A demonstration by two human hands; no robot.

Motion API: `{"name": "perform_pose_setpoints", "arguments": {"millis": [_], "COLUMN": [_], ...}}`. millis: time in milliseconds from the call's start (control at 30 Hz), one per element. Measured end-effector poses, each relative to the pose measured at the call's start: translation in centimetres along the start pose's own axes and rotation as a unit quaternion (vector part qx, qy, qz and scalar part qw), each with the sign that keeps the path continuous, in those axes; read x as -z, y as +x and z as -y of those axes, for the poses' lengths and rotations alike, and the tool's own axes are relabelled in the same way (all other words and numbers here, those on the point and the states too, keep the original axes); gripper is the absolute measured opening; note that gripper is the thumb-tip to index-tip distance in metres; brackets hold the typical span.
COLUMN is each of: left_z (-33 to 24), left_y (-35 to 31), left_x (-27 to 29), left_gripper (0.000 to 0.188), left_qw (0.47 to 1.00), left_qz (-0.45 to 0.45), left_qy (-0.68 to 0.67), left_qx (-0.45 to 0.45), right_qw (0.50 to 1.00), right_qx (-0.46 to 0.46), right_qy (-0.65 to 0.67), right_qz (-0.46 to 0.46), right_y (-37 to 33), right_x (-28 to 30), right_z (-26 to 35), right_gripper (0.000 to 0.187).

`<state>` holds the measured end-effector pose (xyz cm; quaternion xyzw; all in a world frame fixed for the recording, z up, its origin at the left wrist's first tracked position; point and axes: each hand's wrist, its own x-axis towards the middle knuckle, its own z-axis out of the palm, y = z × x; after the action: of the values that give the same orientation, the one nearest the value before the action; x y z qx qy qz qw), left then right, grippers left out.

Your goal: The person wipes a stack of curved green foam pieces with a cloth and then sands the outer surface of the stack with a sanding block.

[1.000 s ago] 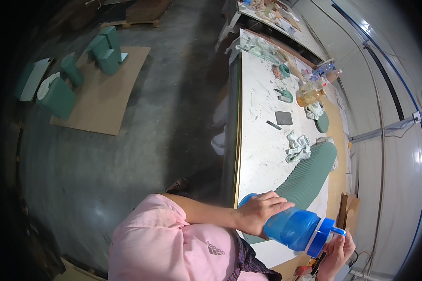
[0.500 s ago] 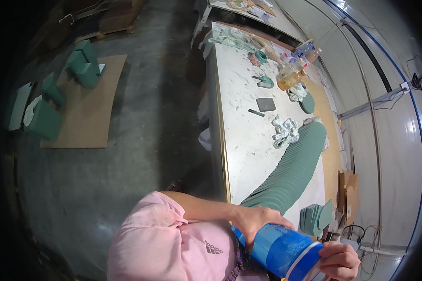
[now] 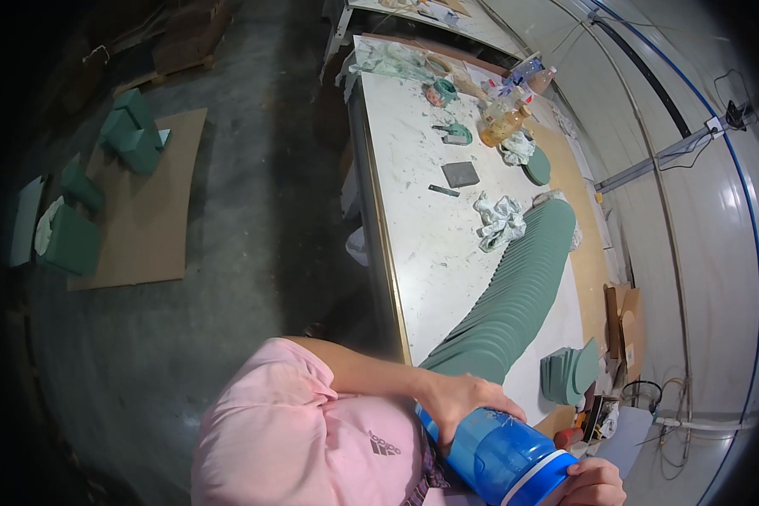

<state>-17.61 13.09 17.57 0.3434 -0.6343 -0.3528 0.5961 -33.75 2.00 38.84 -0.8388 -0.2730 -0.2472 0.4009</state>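
Holding blue bottle (image 3: 499,449) | left grip (image 3: 474,400): around it | right grip (image 3: 595,483): lid (image 3: 553,486)

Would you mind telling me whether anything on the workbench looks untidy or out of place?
Mainly clutter: a crumpled white rag lies loose beside the orderly row of green pieces, and the white tabletop looks flecked rather than clean. I see no clear spill or breakage.
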Motion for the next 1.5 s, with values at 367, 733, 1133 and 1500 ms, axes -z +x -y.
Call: {"name": "perform_pose_setpoints", "arguments": {"millis": [367, 733, 1133, 1500], "left_z": [-2.1, 6.5, 7.8, 8.2], "left_y": [0.1, 12.9, 15.9, 15.5], "left_x": [-1.8, -8.1, -22.0, -23.0], "left_gripper": [0.107, 0.109, 0.109, 0.109], "left_qw": [0.993, 0.950, 0.874, 0.851], "left_qz": [-0.051, 0.263, 0.476, 0.516], "left_qy": [0.074, 0.030, -0.012, -0.033], "left_qx": [0.070, 0.167, 0.098, 0.094], "right_qw": [0.956, 0.976, 0.716, 0.548], "right_qx": [-0.099, -0.036, -0.165, -0.287], "right_qy": [-0.128, -0.180, -0.511, -0.615], "right_qz": [-0.243, -0.116, -0.446, -0.489], "right_y": [-4.0, -7.1, -15.5, -16.6], "right_x": [-0.2, 5.2, -3.3, -2.6], "right_z": [-1.7, 2.9, 10.9, 9.3], "right_gripper": [0.033, 0.033, 0.022, 0.029]}}
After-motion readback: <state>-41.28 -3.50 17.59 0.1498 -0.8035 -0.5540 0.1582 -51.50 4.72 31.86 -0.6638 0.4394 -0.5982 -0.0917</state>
